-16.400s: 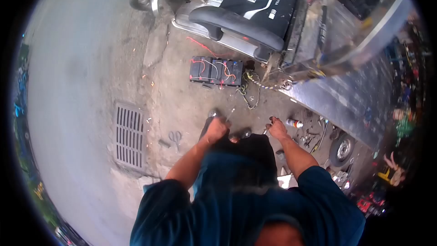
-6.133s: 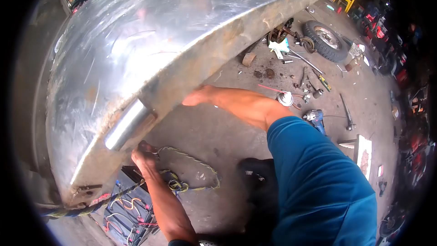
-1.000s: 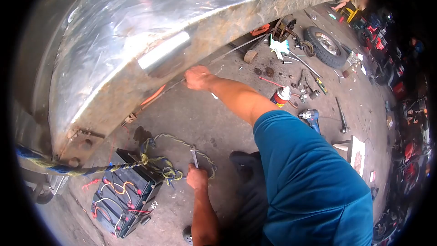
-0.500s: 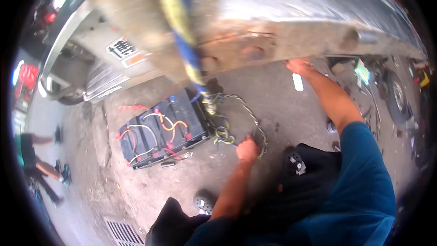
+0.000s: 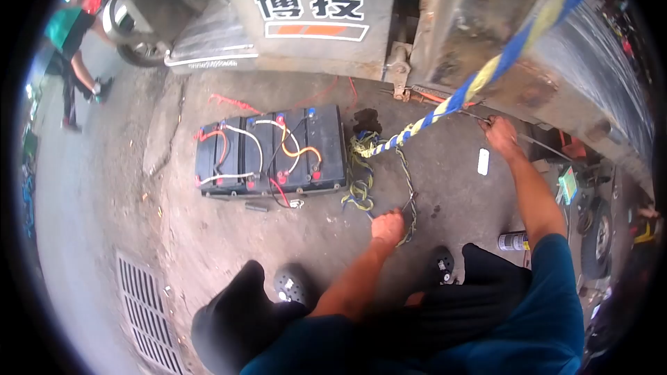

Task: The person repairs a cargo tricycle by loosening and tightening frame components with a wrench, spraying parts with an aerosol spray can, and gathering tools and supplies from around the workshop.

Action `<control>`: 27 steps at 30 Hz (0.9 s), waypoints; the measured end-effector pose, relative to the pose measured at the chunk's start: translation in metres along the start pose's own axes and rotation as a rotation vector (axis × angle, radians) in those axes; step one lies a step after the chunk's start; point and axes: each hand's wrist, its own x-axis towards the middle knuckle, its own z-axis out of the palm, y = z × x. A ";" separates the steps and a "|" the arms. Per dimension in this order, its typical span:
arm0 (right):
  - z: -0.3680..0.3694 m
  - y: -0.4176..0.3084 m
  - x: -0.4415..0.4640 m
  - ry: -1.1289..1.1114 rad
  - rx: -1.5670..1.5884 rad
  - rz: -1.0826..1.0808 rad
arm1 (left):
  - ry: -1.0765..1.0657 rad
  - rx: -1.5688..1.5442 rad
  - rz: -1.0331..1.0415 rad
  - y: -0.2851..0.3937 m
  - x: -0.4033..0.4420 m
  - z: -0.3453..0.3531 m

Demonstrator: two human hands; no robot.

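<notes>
Near the floor at the centre, my left hand [image 5: 388,228] is closed on a thin metal tool [image 5: 408,204], mostly hidden by the fingers. The tool lies beside a loop of blue-and-yellow rope [image 5: 410,179]. My right hand [image 5: 501,133] is closed round a thin rod or cable [image 5: 538,142] under the edge of the metal truck bed [image 5: 580,107]. To the left of my left hand stands a black battery pack [image 5: 274,153] with red, white and orange wires. A thick stretch of the rope [image 5: 479,80] rises from the coil towards the upper right.
A grey panel [image 5: 316,55] with lettering stands behind the batteries. A drain grate [image 5: 147,312] is at lower left. A spray can [image 5: 513,241] and a tyre [image 5: 596,236] are on the right. Another person [image 5: 69,38] is at upper left.
The view has swung left and away from the metal bed, showing the batteries and lettered panel more fully. Both hands remain closed; the tool in my left hand points towards the rope loop.
</notes>
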 end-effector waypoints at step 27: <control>-0.020 -0.025 -0.014 -0.037 -0.044 0.039 | -0.002 -0.026 0.041 -0.005 0.003 0.007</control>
